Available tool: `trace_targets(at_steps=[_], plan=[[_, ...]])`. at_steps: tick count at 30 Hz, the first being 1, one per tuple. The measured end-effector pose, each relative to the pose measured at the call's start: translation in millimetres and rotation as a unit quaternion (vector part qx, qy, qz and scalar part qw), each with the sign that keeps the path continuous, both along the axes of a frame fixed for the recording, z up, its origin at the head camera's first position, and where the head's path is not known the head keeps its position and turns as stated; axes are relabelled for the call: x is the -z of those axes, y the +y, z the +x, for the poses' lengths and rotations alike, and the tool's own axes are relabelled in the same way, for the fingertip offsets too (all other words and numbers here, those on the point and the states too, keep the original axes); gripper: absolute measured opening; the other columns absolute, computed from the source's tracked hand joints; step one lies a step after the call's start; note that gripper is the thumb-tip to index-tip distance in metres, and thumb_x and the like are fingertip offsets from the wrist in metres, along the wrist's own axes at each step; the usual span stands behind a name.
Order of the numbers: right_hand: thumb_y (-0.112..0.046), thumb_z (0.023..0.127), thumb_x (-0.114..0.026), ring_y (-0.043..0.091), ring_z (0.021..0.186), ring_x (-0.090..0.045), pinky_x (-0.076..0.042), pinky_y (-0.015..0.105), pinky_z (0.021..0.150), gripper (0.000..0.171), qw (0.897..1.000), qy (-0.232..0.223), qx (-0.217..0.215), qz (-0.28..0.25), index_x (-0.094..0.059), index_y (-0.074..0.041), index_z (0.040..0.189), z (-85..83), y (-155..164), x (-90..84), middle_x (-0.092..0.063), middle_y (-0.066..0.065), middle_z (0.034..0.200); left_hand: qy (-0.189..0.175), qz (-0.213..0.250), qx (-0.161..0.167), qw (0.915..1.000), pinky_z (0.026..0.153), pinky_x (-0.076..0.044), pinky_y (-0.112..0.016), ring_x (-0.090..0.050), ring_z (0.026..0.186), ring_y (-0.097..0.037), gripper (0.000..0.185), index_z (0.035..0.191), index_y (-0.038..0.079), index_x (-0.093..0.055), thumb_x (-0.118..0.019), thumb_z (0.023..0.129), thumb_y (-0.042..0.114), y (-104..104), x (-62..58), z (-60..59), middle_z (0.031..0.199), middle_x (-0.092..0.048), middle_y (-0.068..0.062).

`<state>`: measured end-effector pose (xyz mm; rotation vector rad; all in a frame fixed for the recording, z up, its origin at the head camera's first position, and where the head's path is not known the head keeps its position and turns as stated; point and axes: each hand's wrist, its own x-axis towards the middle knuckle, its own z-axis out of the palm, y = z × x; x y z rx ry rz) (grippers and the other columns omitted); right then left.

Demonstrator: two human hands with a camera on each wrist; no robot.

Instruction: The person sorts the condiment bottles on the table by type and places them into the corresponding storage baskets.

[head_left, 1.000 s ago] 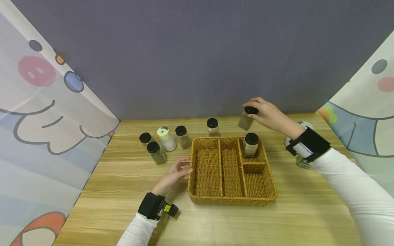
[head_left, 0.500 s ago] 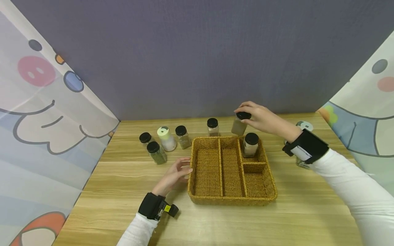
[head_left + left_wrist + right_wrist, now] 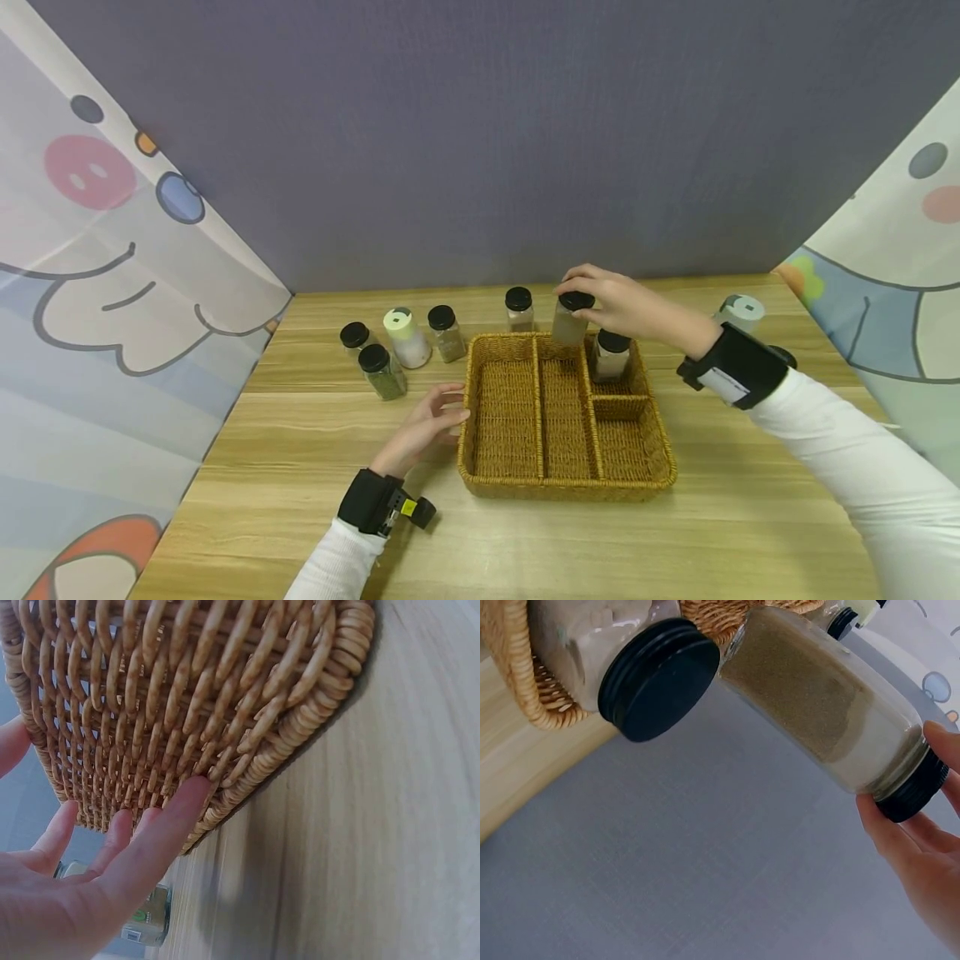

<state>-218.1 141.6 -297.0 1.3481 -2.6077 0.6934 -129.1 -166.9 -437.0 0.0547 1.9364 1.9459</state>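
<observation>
My right hand (image 3: 611,304) pinches the black lid of a clear spice jar (image 3: 810,697) part-filled with brown powder. In the head view that jar hangs over the back rim of the woven basket (image 3: 555,483), at its middle long compartment. Beside it, in the back right compartment, stands another black-lidded jar (image 3: 611,360) with pale contents, partly under my right hand. My left hand (image 3: 422,429) is at the basket's left side. Its fairly straight fingers (image 3: 161,840) touch the woven wall in the left wrist view.
Left of the basket stand black-lidded jars (image 3: 384,375) and a shaker with a pale green lid (image 3: 407,337). One more jar (image 3: 519,310) is behind the basket. A white-topped container (image 3: 741,310) stands at the right, partly behind my wrist. A grey wall rises behind the table.
My right hand has moved left and down with the spice jar, from behind the basket's right part to over its back rim. My left hand and the basket have stayed put.
</observation>
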Motion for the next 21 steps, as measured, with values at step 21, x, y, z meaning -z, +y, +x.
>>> trace_targets(at_steps=[21], plan=[[0.006, 0.073, -0.065, 0.031, 0.094, -0.056, -0.050, 0.034, 0.079, 0.037, 0.999, -0.034, -0.032, 0.020, -0.057, 0.004, 0.109, 3.4, -11, 15.3, -0.051, 0.019, 0.111, 0.000, -0.008, -0.007, 0.9999, 0.079, -0.048, -0.043, -0.049, 0.104, -0.028, 0.055, 0.129, 0.004, -0.033, -0.060, 0.081, 0.012, 1, -0.6, -0.1, 0.129, -0.036, -0.022]])
